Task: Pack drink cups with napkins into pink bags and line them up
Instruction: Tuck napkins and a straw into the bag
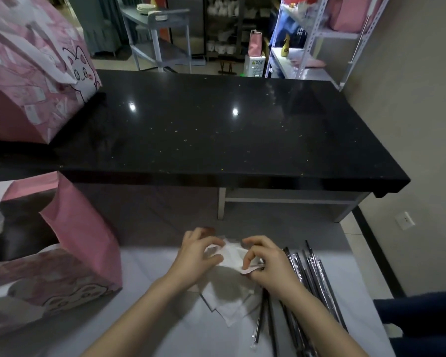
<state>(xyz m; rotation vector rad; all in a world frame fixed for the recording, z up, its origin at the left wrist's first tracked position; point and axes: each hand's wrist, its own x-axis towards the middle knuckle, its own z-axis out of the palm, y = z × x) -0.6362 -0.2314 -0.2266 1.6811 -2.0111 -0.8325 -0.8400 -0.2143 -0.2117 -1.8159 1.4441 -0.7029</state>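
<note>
Both your left hand [198, 255] and right hand [267, 265] are pinching one napkin [232, 253] between them, with the open pink bag [83, 240] off left, nearer your left hand.

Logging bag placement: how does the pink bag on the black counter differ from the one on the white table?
The counter bag stands farther off on the black counter; the table bag sits near on the white table. The table bag's mouth gapes open, dark inside; the counter bag's mouth does not show. Both are pink with a cat print.
</note>
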